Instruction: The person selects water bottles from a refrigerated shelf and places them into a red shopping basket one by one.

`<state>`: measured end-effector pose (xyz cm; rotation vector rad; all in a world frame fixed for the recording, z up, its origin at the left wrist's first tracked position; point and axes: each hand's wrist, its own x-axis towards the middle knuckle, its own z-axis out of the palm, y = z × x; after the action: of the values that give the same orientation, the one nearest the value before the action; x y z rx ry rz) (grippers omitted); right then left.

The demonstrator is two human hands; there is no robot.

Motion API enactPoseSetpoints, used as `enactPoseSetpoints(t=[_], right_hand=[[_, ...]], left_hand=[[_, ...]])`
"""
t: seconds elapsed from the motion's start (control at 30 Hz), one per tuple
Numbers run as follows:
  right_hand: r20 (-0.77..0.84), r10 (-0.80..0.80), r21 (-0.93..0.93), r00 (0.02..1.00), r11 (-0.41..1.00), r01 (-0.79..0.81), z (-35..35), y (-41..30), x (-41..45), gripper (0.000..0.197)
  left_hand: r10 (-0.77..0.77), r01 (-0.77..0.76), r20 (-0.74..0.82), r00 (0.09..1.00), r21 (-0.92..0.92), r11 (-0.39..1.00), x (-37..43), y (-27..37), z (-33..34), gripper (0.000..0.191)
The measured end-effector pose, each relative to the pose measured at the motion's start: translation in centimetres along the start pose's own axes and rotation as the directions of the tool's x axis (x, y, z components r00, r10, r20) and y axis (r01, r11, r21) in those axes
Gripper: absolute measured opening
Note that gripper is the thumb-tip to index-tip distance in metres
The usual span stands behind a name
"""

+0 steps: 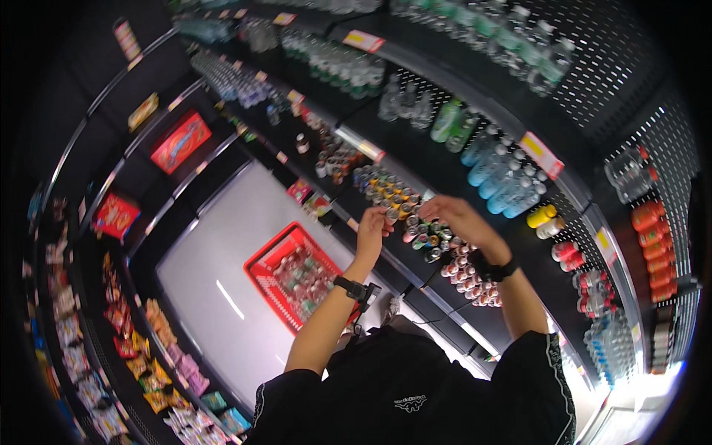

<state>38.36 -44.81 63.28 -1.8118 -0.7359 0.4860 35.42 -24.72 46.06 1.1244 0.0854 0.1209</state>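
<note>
My left hand [374,225] reaches to the front edge of a drinks shelf, its fingers curled around a beverage can [392,214] with its lid facing up. Just right of it, my right hand [453,217] hovers over the same shelf with bent fingers. It is slightly blurred, and whether its fingertips touch a can cannot be made out. Behind and between the hands stand rows of yellow cans [396,196]. Below the right hand are dark and mixed-colour cans [431,236], followed by small bottles with reddish-white tops [467,278].
A red shopping basket [261,272] holding several clear bottles stands on the pale floor [206,289], left of my left forearm. The shelf above carries blue drink bottles [500,178], its metal edge [473,92] jutting over the cans. Snack bags [150,372] line the opposite shelves.
</note>
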Motion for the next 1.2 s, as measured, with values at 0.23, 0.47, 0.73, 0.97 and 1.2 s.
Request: enactPoseSetpoints(t=[0.23,0.47,0.73,0.97,1.2], right_hand=[[-0.035,0.061,-0.338,0.998,0.939,-0.069,-12.2,-18.6,-7.6,0.035],[-0.031,0.188,-0.411,0.982,0.893,-0.184,-23.3,-28.2,-8.4,0.049],[-0.383,0.337,-0.207,0.860,0.876,-0.436,-35.7,-20.8,-3.2,0.061],[-0.399,0.297,-0.208,0.867,0.892,-0.401,-37.0,-16.9,-0.4,0.069],[-0.366,0.237,-0.135,0.900,0.943,-0.303,-36.1,-15.1,0.5,0.055]], left_hand=[[0.425,-0.445,0.296,0.855,0.001,0.895,4.4,16.7,14.4,0.025],[0.521,-0.574,0.487,0.701,-0.048,0.817,8.9,25.6,26.2,0.030],[0.639,-0.718,0.428,0.639,0.035,0.695,15.8,24.2,36.4,0.029],[0.502,-0.677,0.466,0.729,0.385,0.627,21.6,20.8,39.0,0.040],[0.413,-0.650,0.516,0.751,0.466,0.600,23.1,20.6,39.3,0.054]])
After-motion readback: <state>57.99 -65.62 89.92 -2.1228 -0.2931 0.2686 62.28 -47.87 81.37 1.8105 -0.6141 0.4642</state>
